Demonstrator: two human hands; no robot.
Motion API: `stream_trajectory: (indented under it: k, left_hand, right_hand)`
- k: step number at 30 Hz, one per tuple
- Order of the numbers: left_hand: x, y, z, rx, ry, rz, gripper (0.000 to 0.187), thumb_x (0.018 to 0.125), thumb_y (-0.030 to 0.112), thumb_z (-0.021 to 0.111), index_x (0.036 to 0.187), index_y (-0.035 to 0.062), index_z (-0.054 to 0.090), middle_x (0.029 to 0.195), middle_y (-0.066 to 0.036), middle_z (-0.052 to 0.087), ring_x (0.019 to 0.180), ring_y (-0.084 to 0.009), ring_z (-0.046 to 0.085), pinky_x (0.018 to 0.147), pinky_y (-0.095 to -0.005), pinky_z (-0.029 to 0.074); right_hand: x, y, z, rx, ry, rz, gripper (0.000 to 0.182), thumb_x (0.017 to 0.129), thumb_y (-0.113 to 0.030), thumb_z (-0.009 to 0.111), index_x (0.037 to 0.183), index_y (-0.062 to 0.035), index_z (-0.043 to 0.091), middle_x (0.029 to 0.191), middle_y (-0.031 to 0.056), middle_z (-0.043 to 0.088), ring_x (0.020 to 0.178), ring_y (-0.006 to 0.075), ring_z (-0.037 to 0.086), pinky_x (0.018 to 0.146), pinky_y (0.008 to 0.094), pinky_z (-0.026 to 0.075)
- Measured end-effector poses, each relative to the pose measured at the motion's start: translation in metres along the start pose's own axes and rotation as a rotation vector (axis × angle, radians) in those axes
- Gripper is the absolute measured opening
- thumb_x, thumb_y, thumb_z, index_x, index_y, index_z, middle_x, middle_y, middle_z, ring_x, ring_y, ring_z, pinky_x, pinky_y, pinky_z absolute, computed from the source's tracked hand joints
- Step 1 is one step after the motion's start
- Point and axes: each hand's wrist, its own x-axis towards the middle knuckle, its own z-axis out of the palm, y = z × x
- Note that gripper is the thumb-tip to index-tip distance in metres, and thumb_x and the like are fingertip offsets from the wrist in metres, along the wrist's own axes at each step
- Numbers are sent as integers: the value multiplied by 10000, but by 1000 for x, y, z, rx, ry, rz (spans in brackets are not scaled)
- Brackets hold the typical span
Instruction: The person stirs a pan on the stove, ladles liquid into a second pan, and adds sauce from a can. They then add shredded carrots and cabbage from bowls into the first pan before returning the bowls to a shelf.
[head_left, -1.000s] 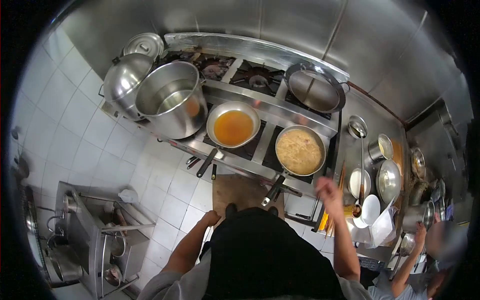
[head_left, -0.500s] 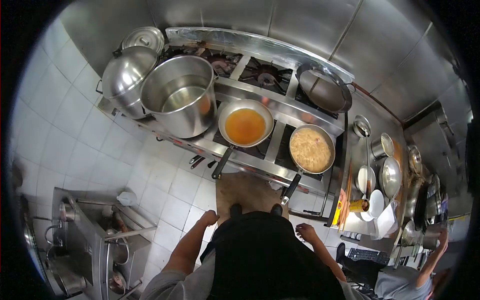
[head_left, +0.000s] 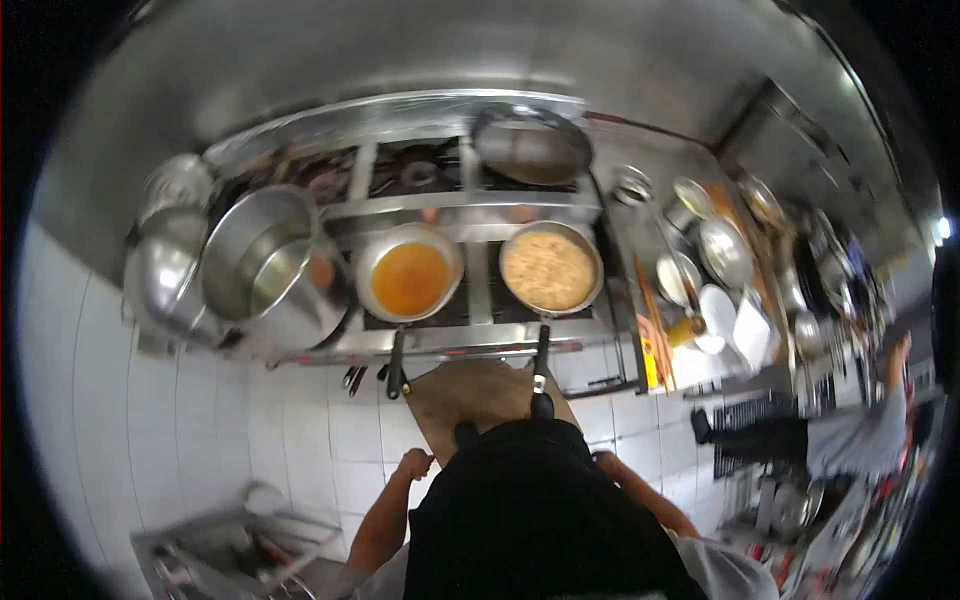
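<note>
My left hand [head_left: 415, 464] hangs low beside the black apron [head_left: 545, 500], fingers curled in, nothing visible in it. On the apron's other side is my right hand [head_left: 608, 463]; its fingers are blurred and partly hidden at the apron edge. Both hands are apart from the cookware. Ahead on the stove [head_left: 450, 338], a frying pan with orange-brown liquid [head_left: 411, 279] stands left of a frying pan with a bubbling, pale tan mixture [head_left: 548, 270]. Both black handles point toward me.
A large stockpot [head_left: 215, 270] stands at the stove's left, beside a domed lidded pot [head_left: 160, 265]. A dark pan [head_left: 532, 150] sits on the back right burner. Bowls and a ladle crowd the right counter [head_left: 625, 225]. Another person [head_left: 850, 440] works at far right.
My view has swung to the right, so the stove and pans appear further left and squarer to me. Both hands stay low at my sides. The right hand shows less beside the apron.
</note>
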Motion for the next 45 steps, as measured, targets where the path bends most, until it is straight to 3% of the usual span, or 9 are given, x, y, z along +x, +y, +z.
stream_trajectory:
  k: [6,10,14,22,25,29,34,44,45]
  left_hand:
    - [0,40,-74,-130,-219,-132,367,942,307,476,835,12,667,839,-144,707,856,-326,679,751,-460,525]
    - [40,64,-110,-255,-266,-18,345,951,301,472,924,11,655,903,-143,699,906,-315,667,802,-436,508]
    - [78,112,-153,-338,-326,128,340,960,296,468,1012,10,643,967,-141,691,957,-304,654,853,-413,490]
    - [134,223,-211,-505,-548,597,383,978,284,460,1188,7,619,1095,-137,675,1058,-283,630,955,-365,456]
    - [119,343,-268,-358,-823,532,383,992,239,491,1282,-3,557,1204,-122,629,1123,-232,589,1006,-312,408]
    - [149,373,-232,-445,-912,428,367,1000,230,505,1269,-14,554,1203,-101,631,1091,-197,602,976,-293,434]
    - [165,399,-223,-504,-1030,350,378,1006,298,505,1255,19,560,1154,-88,639,1025,-152,611,900,-277,470]
    - [184,401,-247,-526,-839,300,370,1001,326,504,1223,38,575,1106,-85,660,934,-143,634,794,-281,513]
    - [187,390,-241,-545,-861,303,356,1000,312,508,1213,37,585,1082,-79,668,925,-136,634,797,-276,508]
  right_hand:
    - [-24,-62,-24,-16,80,211,389,820,-345,632,1043,-31,685,1051,207,679,1006,340,645,884,417,511]
    - [-47,-45,-8,540,92,427,317,855,-298,617,996,-22,681,886,132,708,733,250,688,679,352,563]
    - [-64,-42,14,345,102,453,334,880,-302,586,859,7,710,743,129,690,642,240,673,607,365,542]
    - [-75,-24,101,563,421,516,418,785,-378,565,999,-55,723,1038,220,675,984,387,635,842,461,501]
    - [-119,-21,147,503,549,505,370,797,-353,578,952,-47,717,1008,212,682,928,350,661,784,440,525]
    - [-170,-4,250,447,518,635,336,836,-322,544,764,-30,694,751,125,703,616,259,686,624,397,548]
    - [-190,-14,390,935,562,960,257,894,-200,564,806,-3,704,738,125,706,654,209,692,566,353,561]
    - [-143,-45,319,436,612,540,422,661,-304,747,1037,-135,655,902,121,682,868,340,647,751,452,513]
    - [-144,-21,277,334,375,469,532,808,-320,655,1242,-23,577,1091,146,686,976,279,675,839,374,551]
